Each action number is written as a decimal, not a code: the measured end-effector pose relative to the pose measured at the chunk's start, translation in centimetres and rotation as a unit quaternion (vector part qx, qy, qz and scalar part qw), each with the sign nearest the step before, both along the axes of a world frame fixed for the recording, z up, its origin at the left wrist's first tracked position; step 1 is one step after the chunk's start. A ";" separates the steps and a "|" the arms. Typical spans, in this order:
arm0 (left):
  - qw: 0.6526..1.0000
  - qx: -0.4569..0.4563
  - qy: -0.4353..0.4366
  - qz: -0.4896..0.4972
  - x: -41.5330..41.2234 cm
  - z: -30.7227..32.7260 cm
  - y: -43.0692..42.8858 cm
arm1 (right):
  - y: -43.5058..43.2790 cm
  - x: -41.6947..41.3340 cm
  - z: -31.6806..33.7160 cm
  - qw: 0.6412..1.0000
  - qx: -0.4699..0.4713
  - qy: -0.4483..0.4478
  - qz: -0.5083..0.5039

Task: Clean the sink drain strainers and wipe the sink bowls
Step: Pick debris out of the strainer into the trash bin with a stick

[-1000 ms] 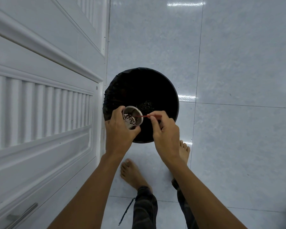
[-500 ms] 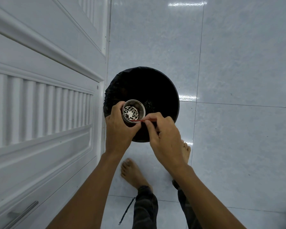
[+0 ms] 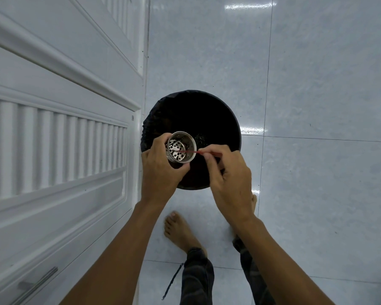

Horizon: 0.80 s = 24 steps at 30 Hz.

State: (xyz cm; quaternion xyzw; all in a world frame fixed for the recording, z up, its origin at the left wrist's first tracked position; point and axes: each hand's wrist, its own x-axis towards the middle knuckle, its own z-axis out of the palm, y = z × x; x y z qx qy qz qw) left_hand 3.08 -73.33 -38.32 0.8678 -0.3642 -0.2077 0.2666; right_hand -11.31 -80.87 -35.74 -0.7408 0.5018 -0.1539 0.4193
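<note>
My left hand [image 3: 161,170] grips a round metal drain strainer [image 3: 180,146] above a black trash bin [image 3: 207,115]. The strainer's open mouth faces me, and its perforated bottom shows dark bits. My right hand [image 3: 227,172] pinches a thin red stick [image 3: 190,152] whose tip reaches inside the strainer cup. Both hands hover over the near edge of the bin.
White cabinet doors [image 3: 59,137] with a metal handle [image 3: 37,282] stand close on the left. The bin sits on a glossy pale tiled floor [image 3: 317,84], beside the cabinet. My bare feet [image 3: 180,234] stand just behind the bin.
The strainer has tilted so its mouth faces up more. My right hand slid left, then back right, working the stick's tip inside the cup.
</note>
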 end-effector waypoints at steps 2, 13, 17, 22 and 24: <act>1.000 0.003 -0.004 -0.003 0.1 0.0 0.1 | 0.5 -0.1 -0.1 0.999 -0.002 0.019 0.040; 0.994 0.052 -0.049 -0.078 0.3 -1.0 0.8 | -0.1 -0.7 -1.5 0.995 0.004 0.069 0.070; 0.992 0.072 -0.050 -0.088 0.7 -1.1 0.9 | -0.7 -0.5 -2.0 0.996 -0.020 0.058 0.065; 0.992 0.082 -0.039 -0.087 1.2 -1.3 0.7 | 0.1 -0.9 -2.2 0.994 -0.012 0.057 0.096; 0.993 0.086 -0.025 -0.075 1.2 -1.4 0.8 | -0.1 -0.9 -2.4 0.996 -0.009 0.069 0.053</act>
